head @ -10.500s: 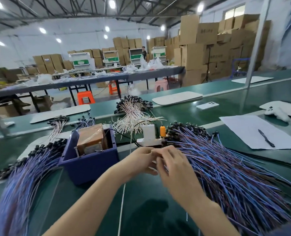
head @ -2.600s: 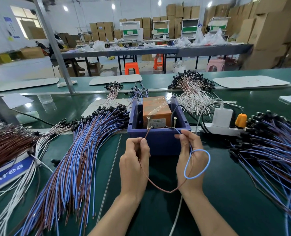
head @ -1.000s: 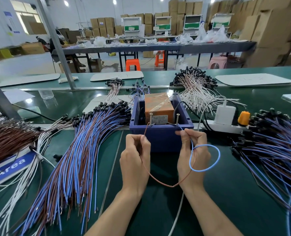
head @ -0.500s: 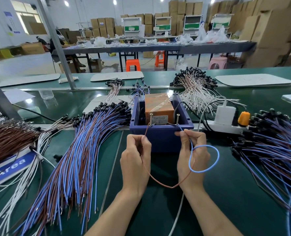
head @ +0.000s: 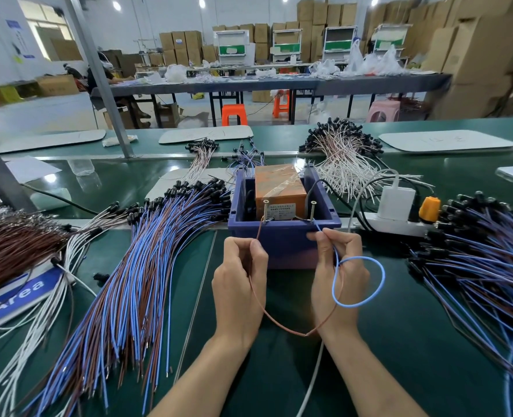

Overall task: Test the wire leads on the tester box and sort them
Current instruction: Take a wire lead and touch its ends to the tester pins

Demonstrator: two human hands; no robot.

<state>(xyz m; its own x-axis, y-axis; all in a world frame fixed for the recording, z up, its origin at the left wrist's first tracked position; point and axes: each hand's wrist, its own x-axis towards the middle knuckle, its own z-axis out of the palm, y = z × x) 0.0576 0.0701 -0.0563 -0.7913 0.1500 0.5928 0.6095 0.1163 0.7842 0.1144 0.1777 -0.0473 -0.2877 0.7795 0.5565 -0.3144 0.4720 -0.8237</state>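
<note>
The tester is an orange box [head: 279,185] inside a blue bin [head: 282,236], with two upright screws at its front. My left hand [head: 240,284] pinches the brown lead [head: 279,325] and holds its bare end against the left screw [head: 264,210]. My right hand [head: 339,275] pinches the blue lead [head: 358,282], which loops to the right, with its end at the right screw [head: 312,211]. The two leads join low between my wrists. A fanned pile of blue and brown leads [head: 129,284] lies left of the bin, another pile [head: 489,266] to the right.
A white power strip [head: 396,225] with a white charger and an orange plug sits right of the bin. White leads [head: 345,158] lie heaped behind it. Brown wires [head: 11,245] and a blue "Area" sign [head: 17,293] are at the far left. A metal post [head: 98,76] rises behind.
Over the last second both hands have kept the lead ends on the two screws, with almost no movement. Ten seconds ago they were picking at the right-hand pile.
</note>
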